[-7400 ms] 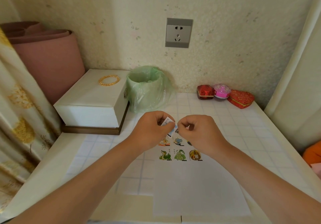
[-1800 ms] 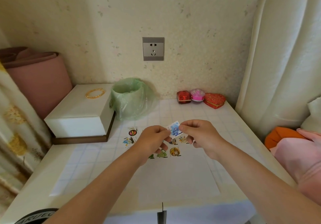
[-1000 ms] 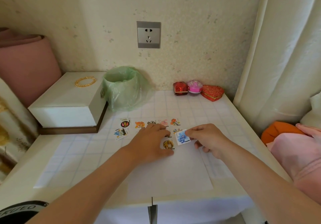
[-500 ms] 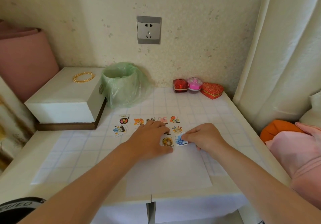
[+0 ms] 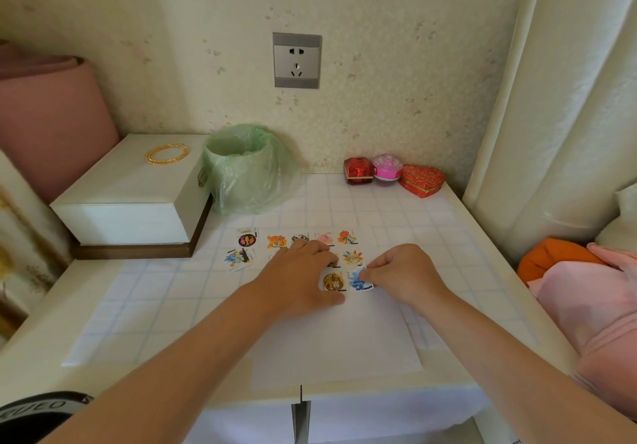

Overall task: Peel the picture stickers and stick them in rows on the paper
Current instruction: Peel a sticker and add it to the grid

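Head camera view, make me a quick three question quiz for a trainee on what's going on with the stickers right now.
1. True or false: the blue sticker lies on the paper, right of the brown sticker.
2. Which hand touches the blue sticker? A) left hand B) right hand C) neither
3. Fill in: the gold bangle rests on top of the white ____.

Key
1. True
2. B; the left hand presses flat on the paper.
3. box
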Demonstrator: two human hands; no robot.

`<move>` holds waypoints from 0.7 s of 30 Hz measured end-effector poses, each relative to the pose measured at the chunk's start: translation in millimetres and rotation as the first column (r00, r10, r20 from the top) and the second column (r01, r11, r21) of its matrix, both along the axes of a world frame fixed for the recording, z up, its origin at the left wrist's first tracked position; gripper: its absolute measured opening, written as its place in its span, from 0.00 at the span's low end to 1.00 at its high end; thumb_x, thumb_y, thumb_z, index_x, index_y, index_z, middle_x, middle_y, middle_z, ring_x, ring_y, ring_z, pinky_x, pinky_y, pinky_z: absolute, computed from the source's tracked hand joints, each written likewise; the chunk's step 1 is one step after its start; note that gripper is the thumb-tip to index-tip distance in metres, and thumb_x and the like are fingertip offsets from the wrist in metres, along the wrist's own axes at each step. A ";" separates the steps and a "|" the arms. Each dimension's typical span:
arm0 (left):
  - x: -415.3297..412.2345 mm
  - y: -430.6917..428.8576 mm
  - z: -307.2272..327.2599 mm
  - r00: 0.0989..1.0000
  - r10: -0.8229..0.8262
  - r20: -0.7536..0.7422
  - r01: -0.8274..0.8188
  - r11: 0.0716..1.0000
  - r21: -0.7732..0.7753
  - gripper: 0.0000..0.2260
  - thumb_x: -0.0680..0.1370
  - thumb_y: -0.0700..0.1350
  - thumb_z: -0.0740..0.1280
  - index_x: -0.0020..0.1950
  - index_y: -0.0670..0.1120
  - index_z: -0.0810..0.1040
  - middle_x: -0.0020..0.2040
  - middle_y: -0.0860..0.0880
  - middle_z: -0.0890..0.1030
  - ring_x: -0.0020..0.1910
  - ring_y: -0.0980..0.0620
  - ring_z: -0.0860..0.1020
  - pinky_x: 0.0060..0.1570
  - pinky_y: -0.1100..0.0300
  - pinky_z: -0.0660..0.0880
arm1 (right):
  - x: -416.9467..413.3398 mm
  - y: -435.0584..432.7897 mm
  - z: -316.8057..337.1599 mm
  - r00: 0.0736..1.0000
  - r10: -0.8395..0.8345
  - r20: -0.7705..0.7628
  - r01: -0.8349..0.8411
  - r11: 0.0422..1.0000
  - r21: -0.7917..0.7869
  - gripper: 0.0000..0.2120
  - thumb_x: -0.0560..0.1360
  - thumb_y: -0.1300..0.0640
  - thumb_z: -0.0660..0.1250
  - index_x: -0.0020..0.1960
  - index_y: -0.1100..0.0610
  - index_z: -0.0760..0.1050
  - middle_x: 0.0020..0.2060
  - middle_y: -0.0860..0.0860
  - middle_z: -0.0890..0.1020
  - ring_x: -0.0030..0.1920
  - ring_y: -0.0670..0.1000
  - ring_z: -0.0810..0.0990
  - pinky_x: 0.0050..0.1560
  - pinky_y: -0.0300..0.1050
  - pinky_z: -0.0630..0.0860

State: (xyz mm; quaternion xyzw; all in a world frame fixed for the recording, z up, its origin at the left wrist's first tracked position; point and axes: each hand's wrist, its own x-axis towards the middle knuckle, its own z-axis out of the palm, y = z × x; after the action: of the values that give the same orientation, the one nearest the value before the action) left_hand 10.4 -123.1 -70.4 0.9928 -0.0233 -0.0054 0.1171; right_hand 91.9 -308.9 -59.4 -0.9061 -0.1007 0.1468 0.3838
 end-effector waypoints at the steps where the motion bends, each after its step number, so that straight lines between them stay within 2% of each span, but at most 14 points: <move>1: -0.5 -0.1 -0.2 1.000 -0.002 0.004 0.002 1.000 0.003 0.31 0.73 0.65 0.66 0.73 0.55 0.68 0.74 0.55 0.65 0.72 0.52 0.61 0.70 0.50 0.63 | 0.1 0.5 -0.4 1.000 0.001 0.008 0.000 1.000 -0.012 0.04 0.68 0.53 0.79 0.37 0.49 0.84 0.37 0.46 0.85 0.41 0.46 0.83 0.40 0.42 0.78; 5: -2.0 -1.9 3.1 0.998 -0.041 0.044 0.041 0.999 -0.002 0.30 0.74 0.62 0.68 0.74 0.55 0.67 0.75 0.55 0.64 0.74 0.53 0.59 0.71 0.51 0.61 | -0.7 3.1 -1.8 0.999 -0.005 0.051 0.009 0.997 -0.080 0.04 0.68 0.52 0.79 0.40 0.49 0.85 0.35 0.42 0.82 0.41 0.45 0.81 0.41 0.44 0.80; 7: -2.2 -3.9 4.1 0.987 -0.128 0.095 0.131 0.991 -0.029 0.25 0.75 0.57 0.69 0.72 0.55 0.71 0.73 0.56 0.68 0.73 0.53 0.62 0.69 0.54 0.63 | -2.0 4.0 -1.2 0.997 0.004 0.082 0.008 0.991 -0.137 0.04 0.68 0.50 0.78 0.40 0.48 0.85 0.34 0.42 0.82 0.40 0.45 0.81 0.41 0.44 0.80; 9: -3.5 -6.2 1.9 0.968 -0.215 0.131 0.226 0.971 -0.078 0.17 0.76 0.50 0.69 0.66 0.55 0.78 0.67 0.55 0.74 0.67 0.52 0.68 0.64 0.52 0.69 | -3.5 4.9 1.2 0.994 0.014 0.108 0.006 0.983 -0.184 0.05 0.68 0.48 0.78 0.40 0.47 0.85 0.36 0.42 0.82 0.40 0.46 0.81 0.39 0.43 0.78; 11: -6.8 -9.1 -3.8 0.960 -0.233 0.158 0.249 0.964 -0.091 0.14 0.77 0.45 0.67 0.62 0.54 0.81 0.62 0.55 0.77 0.61 0.51 0.73 0.56 0.53 0.73 | -4.7 4.7 3.9 0.991 0.012 0.134 0.018 0.975 -0.223 0.07 0.67 0.45 0.78 0.41 0.46 0.84 0.37 0.42 0.83 0.40 0.46 0.81 0.35 0.40 0.74; 13: -10.1 -12.5 -10.0 0.952 -0.219 0.216 0.240 0.968 -0.076 0.14 0.77 0.43 0.64 0.60 0.53 0.82 0.59 0.53 0.79 0.58 0.50 0.75 0.50 0.59 0.71 | -6.6 4.0 5.8 0.984 0.016 0.179 0.033 0.964 -0.266 0.09 0.66 0.43 0.77 0.43 0.46 0.84 0.38 0.42 0.83 0.40 0.45 0.80 0.33 0.38 0.70; 15: -13.2 -15.8 -14.3 0.933 -0.223 0.282 0.247 0.967 -0.053 0.13 0.77 0.42 0.64 0.58 0.50 0.82 0.57 0.51 0.80 0.55 0.49 0.76 0.48 0.62 0.67 | -9.1 3.4 7.4 0.972 0.047 0.231 0.031 0.946 -0.323 0.11 0.67 0.41 0.76 0.43 0.47 0.84 0.37 0.43 0.83 0.39 0.46 0.80 0.32 0.38 0.70; 17: -16.0 -18.3 -16.6 0.920 -0.232 0.317 0.255 0.966 -0.034 0.13 0.77 0.41 0.63 0.58 0.49 0.82 0.54 0.49 0.80 0.52 0.49 0.76 0.47 0.61 0.70 | -13.1 2.5 8.5 0.953 0.090 0.288 0.028 0.924 -0.382 0.14 0.68 0.39 0.75 0.46 0.48 0.83 0.38 0.45 0.83 0.40 0.48 0.82 0.34 0.40 0.73; 19: -17.3 -19.3 -18.8 0.919 -0.223 0.324 0.240 0.971 -0.013 0.13 0.77 0.42 0.61 0.58 0.48 0.81 0.53 0.49 0.80 0.51 0.49 0.76 0.47 0.55 0.75 | -16.5 -0.2 7.5 0.919 0.136 0.369 0.030 0.911 -0.412 0.18 0.70 0.37 0.73 0.52 0.48 0.82 0.45 0.46 0.84 0.46 0.49 0.82 0.40 0.43 0.75; 21: -19.3 -21.4 -19.7 0.920 -0.221 0.323 0.223 0.974 0.031 0.13 0.78 0.43 0.59 0.58 0.47 0.81 0.54 0.49 0.81 0.51 0.47 0.77 0.46 0.51 0.78 | -18.2 -4.8 2.9 0.871 0.215 0.442 -0.026 0.918 -0.395 0.17 0.73 0.40 0.71 0.58 0.46 0.80 0.51 0.45 0.82 0.51 0.48 0.81 0.44 0.43 0.74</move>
State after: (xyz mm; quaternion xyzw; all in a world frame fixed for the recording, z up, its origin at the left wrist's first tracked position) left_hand -8.9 -144.5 -90.1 0.9706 -0.1549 0.1450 0.1134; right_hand 73.8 -313.7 -56.5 -0.9623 -0.2194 -0.0399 0.1559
